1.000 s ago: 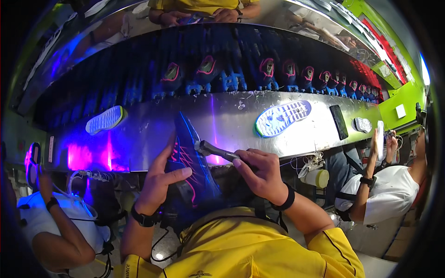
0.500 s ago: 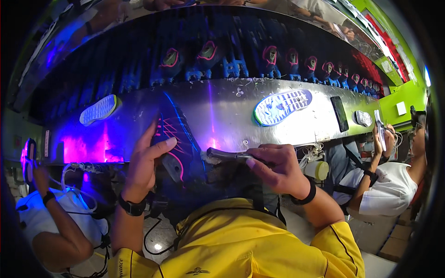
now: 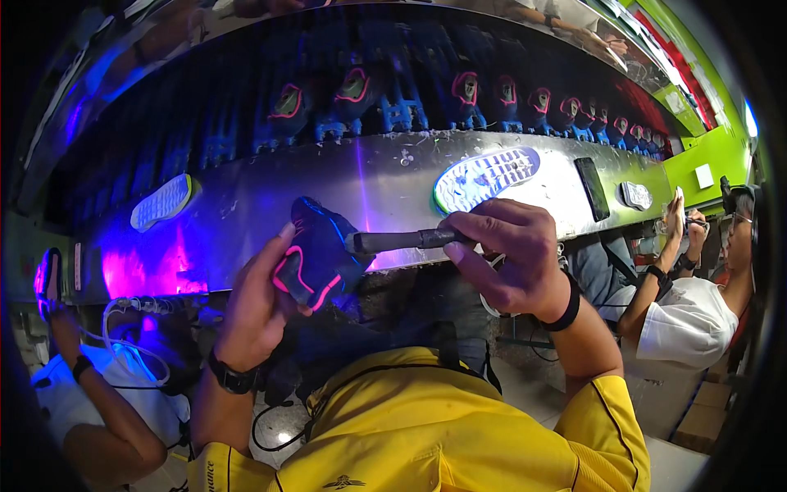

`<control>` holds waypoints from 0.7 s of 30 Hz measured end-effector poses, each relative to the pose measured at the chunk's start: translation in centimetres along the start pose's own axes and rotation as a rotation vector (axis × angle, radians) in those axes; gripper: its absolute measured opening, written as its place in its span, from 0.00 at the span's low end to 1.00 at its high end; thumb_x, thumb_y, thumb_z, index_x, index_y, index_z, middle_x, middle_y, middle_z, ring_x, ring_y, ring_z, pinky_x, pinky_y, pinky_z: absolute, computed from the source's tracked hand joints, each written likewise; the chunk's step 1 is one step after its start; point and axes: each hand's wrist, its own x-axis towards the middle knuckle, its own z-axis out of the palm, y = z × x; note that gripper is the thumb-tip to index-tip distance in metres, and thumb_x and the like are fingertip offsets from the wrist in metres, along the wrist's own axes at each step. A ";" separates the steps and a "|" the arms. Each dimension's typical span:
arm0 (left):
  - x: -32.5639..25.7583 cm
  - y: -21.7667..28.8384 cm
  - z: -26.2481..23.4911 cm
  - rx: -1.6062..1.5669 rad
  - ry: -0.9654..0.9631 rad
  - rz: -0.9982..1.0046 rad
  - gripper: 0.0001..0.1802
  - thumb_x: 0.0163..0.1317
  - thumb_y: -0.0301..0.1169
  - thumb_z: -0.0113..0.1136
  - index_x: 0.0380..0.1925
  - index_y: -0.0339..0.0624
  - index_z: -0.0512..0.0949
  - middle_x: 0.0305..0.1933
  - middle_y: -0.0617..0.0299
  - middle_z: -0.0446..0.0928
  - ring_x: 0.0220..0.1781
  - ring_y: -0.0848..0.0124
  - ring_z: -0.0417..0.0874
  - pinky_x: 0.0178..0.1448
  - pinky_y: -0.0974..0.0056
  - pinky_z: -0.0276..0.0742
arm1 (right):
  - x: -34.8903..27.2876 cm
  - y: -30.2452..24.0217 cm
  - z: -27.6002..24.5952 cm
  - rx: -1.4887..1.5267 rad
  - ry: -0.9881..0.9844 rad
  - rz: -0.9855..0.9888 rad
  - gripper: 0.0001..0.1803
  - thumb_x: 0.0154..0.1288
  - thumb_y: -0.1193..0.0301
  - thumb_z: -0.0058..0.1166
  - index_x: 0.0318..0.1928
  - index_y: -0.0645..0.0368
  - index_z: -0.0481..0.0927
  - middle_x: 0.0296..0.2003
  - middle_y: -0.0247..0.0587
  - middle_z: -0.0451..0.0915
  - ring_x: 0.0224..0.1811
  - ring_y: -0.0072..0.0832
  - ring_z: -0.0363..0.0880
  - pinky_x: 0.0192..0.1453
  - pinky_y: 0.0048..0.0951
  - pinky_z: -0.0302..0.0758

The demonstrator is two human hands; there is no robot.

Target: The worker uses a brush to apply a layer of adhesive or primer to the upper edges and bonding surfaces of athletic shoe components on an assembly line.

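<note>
My left hand [image 3: 256,307] is closed around the ankle end of a dark shoe upper [image 3: 320,258] with pink collar trim and blue edging. The upper is tilted over the near edge of the metal bench. My right hand [image 3: 512,258] pinches the handle of a dark brush [image 3: 393,241] between thumb and fingers. The brush lies nearly level, its left end at the side of the upper; whether the bristles press on it I cannot tell. Beyond my right hand lies a white sole [image 3: 484,180] with a green edge, tread side up.
Another pale sole [image 3: 161,202] lies on the metal bench [image 3: 254,189] at left. A phone [image 3: 592,189] and a smaller sole [image 3: 636,195] are at right. Several pink-trimmed shoes [image 3: 355,85] stand on blue racks behind. Co-workers sit at left [image 3: 106,402] and right [image 3: 689,328].
The upper has turned in my left hand, showing its pink-trimmed opening more. My right hand has lifted slightly away and right, with the brush now extended level to the upper's side.
</note>
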 end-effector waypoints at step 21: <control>0.2 -2.5 -0.9 -0.543 -0.246 -0.462 0.35 0.78 0.59 0.47 0.62 0.36 0.75 0.38 0.48 0.77 0.36 0.60 0.81 0.36 0.62 0.82 | 0.0 3.4 3.5 0.126 0.065 0.017 0.17 0.63 0.72 0.65 0.47 0.73 0.89 0.33 0.52 0.87 0.31 0.38 0.86 0.38 0.34 0.81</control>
